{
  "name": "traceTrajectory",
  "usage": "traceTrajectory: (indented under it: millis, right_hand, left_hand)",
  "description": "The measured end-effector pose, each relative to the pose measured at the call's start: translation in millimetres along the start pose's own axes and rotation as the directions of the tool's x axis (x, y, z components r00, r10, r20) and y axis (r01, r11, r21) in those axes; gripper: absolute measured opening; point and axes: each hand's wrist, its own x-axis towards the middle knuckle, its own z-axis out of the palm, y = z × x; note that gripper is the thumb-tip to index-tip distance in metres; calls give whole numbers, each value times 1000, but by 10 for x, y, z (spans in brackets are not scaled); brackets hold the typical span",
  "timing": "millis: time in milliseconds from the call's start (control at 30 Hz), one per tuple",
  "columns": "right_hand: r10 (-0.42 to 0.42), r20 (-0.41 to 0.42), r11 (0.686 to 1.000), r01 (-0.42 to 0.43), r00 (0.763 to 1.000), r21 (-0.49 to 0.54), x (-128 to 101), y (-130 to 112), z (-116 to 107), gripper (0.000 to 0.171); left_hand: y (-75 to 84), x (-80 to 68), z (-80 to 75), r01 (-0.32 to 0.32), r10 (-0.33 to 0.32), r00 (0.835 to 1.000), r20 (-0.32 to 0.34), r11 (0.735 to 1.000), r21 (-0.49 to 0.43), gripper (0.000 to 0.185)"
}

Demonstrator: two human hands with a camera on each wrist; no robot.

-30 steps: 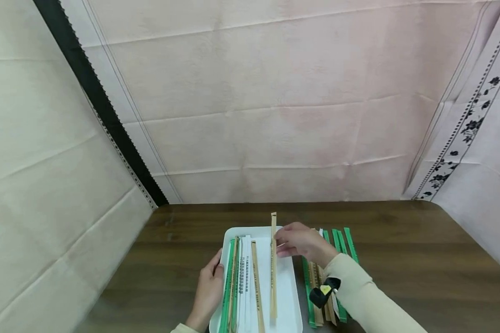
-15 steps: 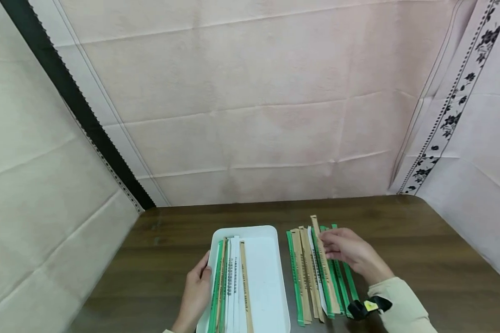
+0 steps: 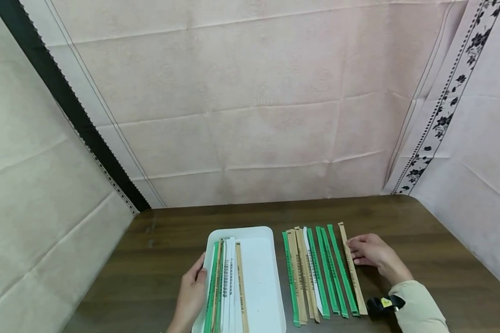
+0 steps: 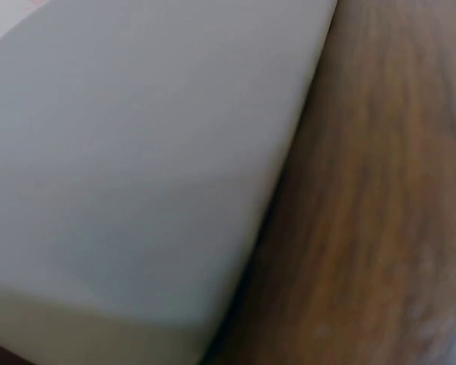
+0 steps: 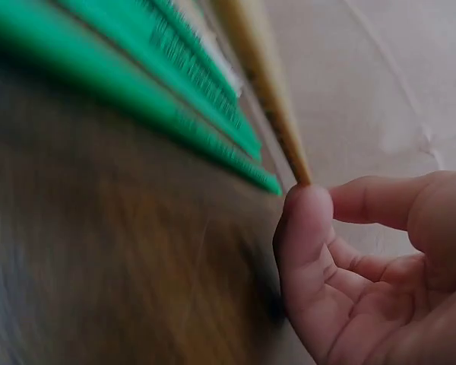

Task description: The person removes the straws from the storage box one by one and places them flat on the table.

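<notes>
A white tray [image 3: 263,277] lies on the dark wooden table [image 3: 421,240], with several green, white and tan chopstick sleeves [image 3: 227,282] along its left half. My left hand [image 3: 193,289] grips the tray's left rim, thumb over the edge. The left wrist view shows only the tray's outer wall [image 4: 137,167], blurred. To the tray's right lies a row of green, tan and white sleeves [image 3: 312,273]. A tan sleeve [image 3: 352,273] lies flat at the row's right end. My right hand [image 3: 366,252] rests beside it, fingertips touching its upper part. In the right wrist view that tan sleeve [image 5: 262,68] ends just above my loosely curled thumb [image 5: 308,228].
Pink cloth walls [image 3: 250,115] close the table at the back and both sides. A black wrist strap [image 3: 383,305] sits on my right sleeve. Bare wood [image 3: 441,277] runs right of the row and behind the tray.
My right hand carried a tan sleeve from over the tray rightward across the row and laid it at the row's right end. The left hand stayed on the tray rim.
</notes>
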Motion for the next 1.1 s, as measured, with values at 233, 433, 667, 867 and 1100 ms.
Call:
traceTrajectory:
  millis: [233,433,667,867,1100]
  right_hand:
    - [17,-59,996,-22,998,-88,29,-18,62,27]
    - [12,-62,994,-18,998,-107,73,-58,74,27]
    - [-31,-35,997,33,999,66,-36,-214,78,44]
    - [-102,56,962,85,993,260,-108,-607,526,48]
    - [-148,169,951,93,974,296,-104,-1008,1344,30]
  left_hand:
    - [-22,1,-19,-14,14,1000,13,1000,3,52]
    - [-14,-17,-49,-5,5,1000,-4,1000,6,52]
    - [2,-8,11,-25,26,1000,12,999,-19,51]
    - [-14,-23,10,-28,28,1000,3,999,-28,51]
    - [1,-25,44,-54,53,998,-15,998,-44,51]
